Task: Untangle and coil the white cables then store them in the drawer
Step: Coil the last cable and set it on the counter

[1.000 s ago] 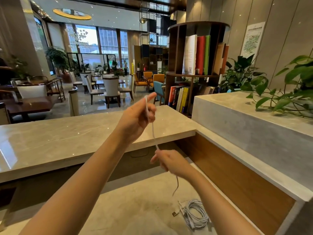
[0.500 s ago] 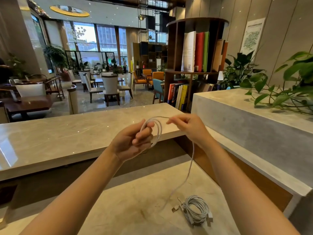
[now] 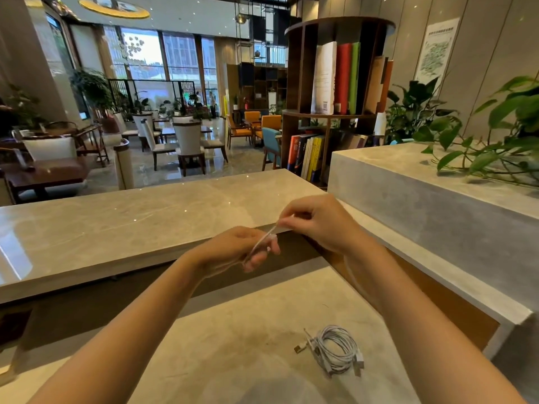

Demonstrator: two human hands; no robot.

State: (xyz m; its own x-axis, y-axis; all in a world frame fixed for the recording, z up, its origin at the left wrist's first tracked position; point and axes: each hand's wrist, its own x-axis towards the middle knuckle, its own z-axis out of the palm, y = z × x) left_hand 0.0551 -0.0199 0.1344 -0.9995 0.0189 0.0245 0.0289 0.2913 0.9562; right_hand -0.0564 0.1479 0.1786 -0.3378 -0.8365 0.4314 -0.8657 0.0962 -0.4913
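Nearest, toward the right of the pale stone desk [image 3: 221, 339], lies a bundle of coiled white cables [image 3: 335, 349], flat on the surface and well apart from both hands. Two bare forearms reach forward above the desk. The left hand [image 3: 230, 250] has its grip clenched round a white cable [image 3: 261, 242], fingers curled over it. The cable is blurred, so the number of loops cannot be told. Just beside it, up and to the right, the right hand [image 3: 318, 221] has its grip pinched on the same cable between thumb and fingertips. A short stretch of cable runs between the two hands. Behind them a raised stone ledge [image 3: 116, 223] crosses the view. Farther right sits a grey stone planter [image 3: 423, 199] with leafy plants [image 3: 495, 141], then a round wooden bookshelf [image 3: 300, 83]. Beyond that are upholstered chairs [image 3: 189, 141] in a bright lounge.
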